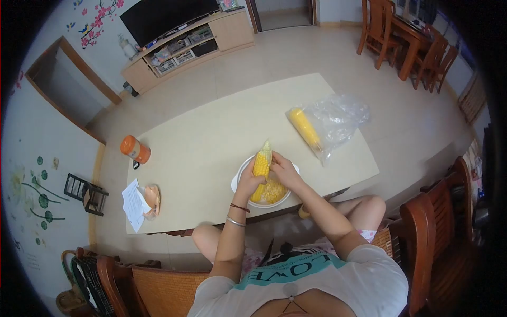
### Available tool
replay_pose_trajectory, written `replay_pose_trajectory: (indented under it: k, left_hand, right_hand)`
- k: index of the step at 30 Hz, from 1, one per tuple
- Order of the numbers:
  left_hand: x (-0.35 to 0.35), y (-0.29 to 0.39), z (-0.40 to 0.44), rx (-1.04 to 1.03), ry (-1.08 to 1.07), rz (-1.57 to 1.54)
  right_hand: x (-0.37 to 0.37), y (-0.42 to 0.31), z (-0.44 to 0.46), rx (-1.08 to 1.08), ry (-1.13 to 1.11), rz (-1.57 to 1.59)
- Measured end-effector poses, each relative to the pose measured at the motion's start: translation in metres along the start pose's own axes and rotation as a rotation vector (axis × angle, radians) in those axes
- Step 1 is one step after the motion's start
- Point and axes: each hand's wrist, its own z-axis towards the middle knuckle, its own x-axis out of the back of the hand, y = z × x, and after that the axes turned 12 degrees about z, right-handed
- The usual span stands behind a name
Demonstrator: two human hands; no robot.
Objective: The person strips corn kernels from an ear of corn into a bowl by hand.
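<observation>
Slipping: the corn cob [262, 165] could slide down and drop if the left hand [248, 182] gets wet or loose.
Jumping bits: loose kernels [274, 193] might hop out of the white bowl [270, 205] onto the table [211, 134] if the right hand [283, 171] pushes too hard.
Corn cob: tilted over the bowl, inside the left hand, its pale tip poking out at the top; the right hand is close on its right side.
Left hand: wrapped around the cob.
Right hand: fingers bent by the cob's upper part; I can't tell if they grip or only touch.
Clear bag [343, 119]: on the table, past the right hand, with more yellow corn [305, 128] inside.
</observation>
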Motion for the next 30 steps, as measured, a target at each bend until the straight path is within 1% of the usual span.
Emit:
replay_pose_trajectory:
  k: [3,9,12,18,24,27,30]
  left_hand:
    - [-0.001,-0.002,0.001,0.006,0.004,-0.016]
    - [-0.001,-0.007,0.002,0.008,0.029,-0.036]
    - [-0.002,-0.007,0.001,0.006,0.035,-0.057]
    - [-0.002,-0.01,0.003,0.012,0.04,-0.076]
    - [-0.001,0.0,0.001,0.028,0.035,-0.058]
    - [0.0,0.003,-0.001,0.052,0.028,-0.076]
    - [0.002,0.0,0.001,0.04,-0.007,-0.101]
  right_hand:
    - [0.0,-0.005,-0.002,-0.065,-0.028,0.11]
    - [0.003,0.009,0.003,-0.062,-0.065,0.282]
    - [0.003,-0.001,-0.001,-0.074,-0.121,0.261]
    - [-0.003,-0.019,-0.003,-0.144,-0.081,0.271]
    - [0.008,0.023,0.008,-0.07,-0.083,0.244]
    - [0.001,-0.013,0.0,-0.081,-0.117,0.295]
    - [0.001,-0.007,-0.002,-0.1,-0.134,0.316]
